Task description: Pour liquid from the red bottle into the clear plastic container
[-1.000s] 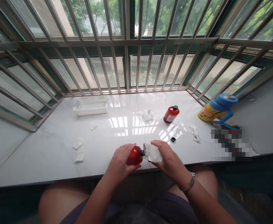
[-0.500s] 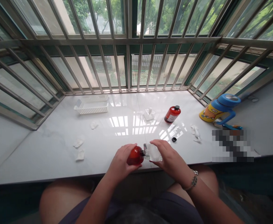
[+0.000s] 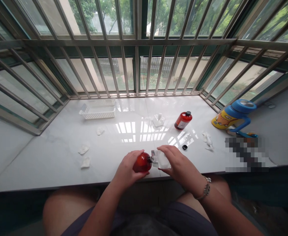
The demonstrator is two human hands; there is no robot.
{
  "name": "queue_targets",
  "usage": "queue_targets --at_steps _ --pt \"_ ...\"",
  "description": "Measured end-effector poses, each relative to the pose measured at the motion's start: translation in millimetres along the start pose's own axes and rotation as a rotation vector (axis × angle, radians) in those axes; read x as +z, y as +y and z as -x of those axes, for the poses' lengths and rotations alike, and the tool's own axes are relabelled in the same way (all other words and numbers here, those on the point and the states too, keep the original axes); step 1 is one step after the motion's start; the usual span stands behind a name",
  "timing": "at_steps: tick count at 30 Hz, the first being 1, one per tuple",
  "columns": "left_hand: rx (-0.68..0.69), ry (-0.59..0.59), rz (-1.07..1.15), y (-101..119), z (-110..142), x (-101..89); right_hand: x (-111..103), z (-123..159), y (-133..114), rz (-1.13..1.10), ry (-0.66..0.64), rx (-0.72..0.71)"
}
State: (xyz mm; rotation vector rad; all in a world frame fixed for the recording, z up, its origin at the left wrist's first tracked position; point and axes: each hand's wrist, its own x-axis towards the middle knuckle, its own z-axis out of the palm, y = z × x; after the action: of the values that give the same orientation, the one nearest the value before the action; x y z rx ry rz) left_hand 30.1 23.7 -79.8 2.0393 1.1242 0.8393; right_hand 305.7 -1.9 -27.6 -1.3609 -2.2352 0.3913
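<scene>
My left hand (image 3: 128,167) is wrapped round a red bottle (image 3: 142,162) tipped on its side, its open neck pointing right. My right hand (image 3: 177,163) grips a small clear container (image 3: 160,159) held against the bottle's mouth. Both are just above the front edge of the white marble sill (image 3: 60,164). A small black cap (image 3: 184,147) lies on the sill a little beyond my right hand. A second red bottle (image 3: 182,120) with a black cap stands farther back on the right.
A white slotted basket (image 3: 98,111) sits at the back left. Crumpled white tissues (image 3: 84,149) lie at the left, one (image 3: 207,139) at the right, and a tissue holder (image 3: 158,119) at mid-sill. A yellow and blue jug (image 3: 232,116) stands far right. Metal window bars (image 3: 136,65) enclose the sill.
Hands, bottle and container keep the same pose; only the camera view has shifted slightly.
</scene>
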Motion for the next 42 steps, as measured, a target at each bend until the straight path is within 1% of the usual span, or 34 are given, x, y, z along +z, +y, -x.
queue_targets --at_steps 10,21,29,42 --pt "-0.014 0.006 0.028 -2.2 -0.3 -1.9 -8.2 -8.6 -6.4 0.042 -0.035 -0.018" --pt "-0.027 0.0 0.032 -4.0 0.1 -2.4 -8.9 -10.3 -8.2 0.073 -0.035 -0.036" --pt "-0.029 0.022 0.042 -1.9 0.2 -2.7 -9.4 -12.5 -7.7 0.061 -0.015 -0.069" --pt "-0.026 0.02 0.029 -1.3 0.1 -2.8 -11.7 -13.3 -8.1 0.123 -0.028 -0.069"
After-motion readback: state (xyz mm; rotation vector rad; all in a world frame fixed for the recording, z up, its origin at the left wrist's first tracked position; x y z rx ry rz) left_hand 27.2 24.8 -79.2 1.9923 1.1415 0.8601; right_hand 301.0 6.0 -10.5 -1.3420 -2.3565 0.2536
